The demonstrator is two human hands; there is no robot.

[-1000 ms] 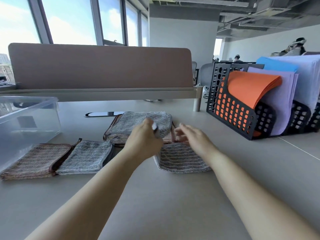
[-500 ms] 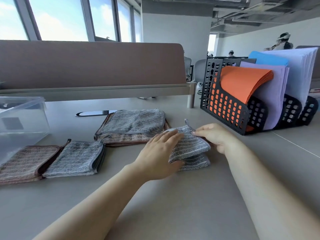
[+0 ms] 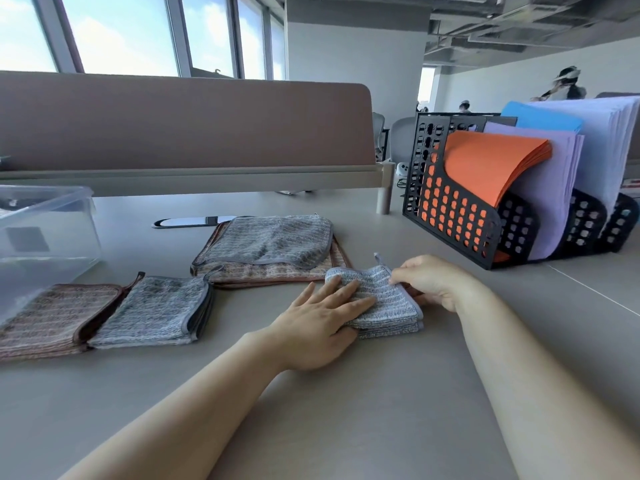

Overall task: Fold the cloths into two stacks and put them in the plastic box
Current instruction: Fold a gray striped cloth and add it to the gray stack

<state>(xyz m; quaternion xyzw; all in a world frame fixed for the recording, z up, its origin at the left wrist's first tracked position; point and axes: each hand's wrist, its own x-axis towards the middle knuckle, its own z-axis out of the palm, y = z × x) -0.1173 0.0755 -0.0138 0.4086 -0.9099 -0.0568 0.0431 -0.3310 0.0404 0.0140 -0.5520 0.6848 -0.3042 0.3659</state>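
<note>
A small folded grey striped cloth lies on the table in front of me. My left hand rests flat on its left half with straight fingers. At the cloth's right edge my right hand touches it with curled fingers. Behind it lie two unfolded cloths, a grey cloth on top of a brown one. To the left sit a folded grey cloth and a folded brown cloth, side by side. The clear plastic box stands at the far left.
A black mesh file rack with orange, purple, blue and white paper stands at the right. A brown desk divider runs along the back. A flat black and white object lies behind the cloths.
The striped cloth went from half open to a small folded square. My left hand came down flat on it and my right hand moved to its right edge.
</note>
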